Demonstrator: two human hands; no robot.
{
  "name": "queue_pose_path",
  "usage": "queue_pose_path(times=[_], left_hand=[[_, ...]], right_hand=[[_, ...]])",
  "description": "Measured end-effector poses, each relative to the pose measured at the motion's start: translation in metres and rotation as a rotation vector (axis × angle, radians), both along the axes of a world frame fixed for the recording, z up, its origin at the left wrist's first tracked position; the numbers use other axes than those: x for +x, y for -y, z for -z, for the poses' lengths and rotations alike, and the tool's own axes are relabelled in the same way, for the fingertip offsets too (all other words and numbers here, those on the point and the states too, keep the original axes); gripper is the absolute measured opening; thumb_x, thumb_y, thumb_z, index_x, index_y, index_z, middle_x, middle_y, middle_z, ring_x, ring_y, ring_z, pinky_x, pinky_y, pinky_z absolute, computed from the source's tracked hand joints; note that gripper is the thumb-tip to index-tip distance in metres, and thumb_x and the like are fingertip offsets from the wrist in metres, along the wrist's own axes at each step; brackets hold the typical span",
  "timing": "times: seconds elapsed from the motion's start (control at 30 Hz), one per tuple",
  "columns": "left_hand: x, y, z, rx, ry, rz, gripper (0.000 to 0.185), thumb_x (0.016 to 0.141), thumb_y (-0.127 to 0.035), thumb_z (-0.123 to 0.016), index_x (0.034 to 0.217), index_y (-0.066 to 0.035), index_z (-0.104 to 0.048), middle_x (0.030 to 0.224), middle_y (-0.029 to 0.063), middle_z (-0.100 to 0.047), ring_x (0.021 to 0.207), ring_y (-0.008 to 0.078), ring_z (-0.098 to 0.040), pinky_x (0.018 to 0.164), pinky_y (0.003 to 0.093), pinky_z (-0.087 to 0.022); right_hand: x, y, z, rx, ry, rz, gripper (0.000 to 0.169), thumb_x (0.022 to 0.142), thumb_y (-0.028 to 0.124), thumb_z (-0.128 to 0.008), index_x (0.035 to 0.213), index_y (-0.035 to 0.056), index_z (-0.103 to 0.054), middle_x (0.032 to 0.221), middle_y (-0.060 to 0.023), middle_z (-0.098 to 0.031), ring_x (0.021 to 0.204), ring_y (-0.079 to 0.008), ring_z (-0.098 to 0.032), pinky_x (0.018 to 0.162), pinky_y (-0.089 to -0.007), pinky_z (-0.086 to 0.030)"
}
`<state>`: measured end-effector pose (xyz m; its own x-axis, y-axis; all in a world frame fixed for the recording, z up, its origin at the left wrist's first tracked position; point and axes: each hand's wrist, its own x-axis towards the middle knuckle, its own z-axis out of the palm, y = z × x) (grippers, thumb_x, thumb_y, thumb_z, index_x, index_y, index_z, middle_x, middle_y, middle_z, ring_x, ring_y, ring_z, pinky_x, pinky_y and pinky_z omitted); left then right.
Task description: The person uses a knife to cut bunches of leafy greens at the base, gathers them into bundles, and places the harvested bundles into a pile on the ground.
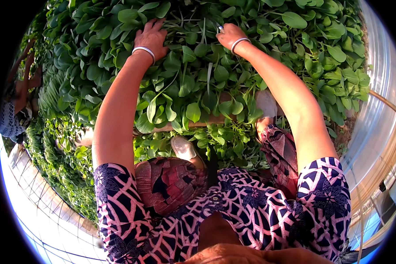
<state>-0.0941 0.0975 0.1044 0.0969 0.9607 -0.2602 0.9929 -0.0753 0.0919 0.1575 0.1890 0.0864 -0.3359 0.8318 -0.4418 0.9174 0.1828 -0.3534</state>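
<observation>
Dense leafy green plants (188,84) with broad rounded leaves and pale stems lie before me. At the top left of centre, my left hand (151,38) rests among the leaves, fingers apart and fingertips partly under foliage; nothing shows in it. My right hand (231,35), to the right of it, is closed around a small tool (220,28) with a shiny metal part; the rest of the tool is hidden by my fingers and the leaves. A white band circles each wrist. Some loose leaves and a pale stem lie on top between my forearms.
My feet, in light shoes (183,148), stand among low plants by a plank-like edge (198,123). Clear plastic sheeting (382,99) curves along the right. Another person (16,112) is at the far left, beyond the plants. Netting or wire mesh (49,211) spans the lower left.
</observation>
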Motion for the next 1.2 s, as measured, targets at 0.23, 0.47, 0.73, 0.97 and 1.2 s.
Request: queue_pose_path(times=[0.23, 0.47, 0.73, 0.97, 1.2], left_hand=[[-0.001, 0.021, 0.005, 0.108, 0.050, -0.034, 0.058, 0.066, -0.020, -0.078, 0.120, -0.015, -0.060, 0.150, 0.0022, -0.033, 0.135, 0.0262, -0.033, 0.098, 0.0545, -0.040], [-0.003, 0.017, 0.004, 0.092, 0.066, -0.040, 0.063, 0.065, -0.021, -0.079, 0.125, -0.016, -0.058, 0.150, 0.0002, -0.032, 0.132, 0.0277, -0.036, 0.095, 0.0572, -0.043], [-0.014, 0.026, 0.021, 0.254, 0.181, -0.029, 0.059, 0.070, -0.018, -0.071, 0.127, -0.014, -0.056, 0.145, 0.0012, -0.041, 0.129, 0.0278, -0.040, 0.096, 0.0486, -0.046], [-0.016, 0.027, 0.030, 0.286, 0.249, -0.023, 0.055, 0.072, -0.022, -0.071, 0.124, -0.013, -0.058, 0.141, -0.0010, -0.045, 0.130, 0.0245, -0.039, 0.095, 0.0559, -0.042], [-0.016, 0.027, 0.027, 0.259, 0.268, -0.036, 0.047, 0.071, -0.023, -0.071, 0.116, -0.013, -0.065, 0.135, -0.0011, -0.052, 0.131, 0.0228, -0.038, 0.097, 0.0600, -0.039]], right_hand=[[-0.019, 0.026, -0.012, 0.027, -0.086, -0.151, 0.025, 0.081, 0.026, -0.059, 0.089, 0.0017, -0.061, 0.083, -0.0196, -0.066, 0.081, -0.0395, -0.063, 0.071, -0.0477, -0.050], [-0.051, 0.016, 0.004, 0.065, -0.006, -0.094, 0.027, 0.081, 0.023, -0.056, 0.086, -0.0017, -0.067, 0.087, -0.0217, -0.067, 0.085, -0.0409, -0.064, 0.074, -0.0459, -0.052], [-0.048, 0.020, -0.010, 0.022, 0.034, -0.208, 0.026, 0.079, 0.020, -0.055, 0.086, -0.0022, -0.065, 0.089, -0.0244, -0.066, 0.086, -0.0429, -0.063, 0.076, -0.0479, -0.051], [-0.055, 0.022, -0.004, 0.010, 0.044, -0.206, 0.026, 0.078, 0.019, -0.056, 0.087, -0.0022, -0.068, 0.091, -0.0245, -0.067, 0.088, -0.0416, -0.065, 0.077, -0.0466, -0.052], [-0.074, 0.024, 0.001, -0.150, 0.058, -0.148, 0.029, 0.076, 0.019, -0.058, 0.092, -0.0022, -0.069, 0.096, -0.0253, -0.066, 0.093, -0.0402, -0.064, 0.080, -0.0444, -0.052]])
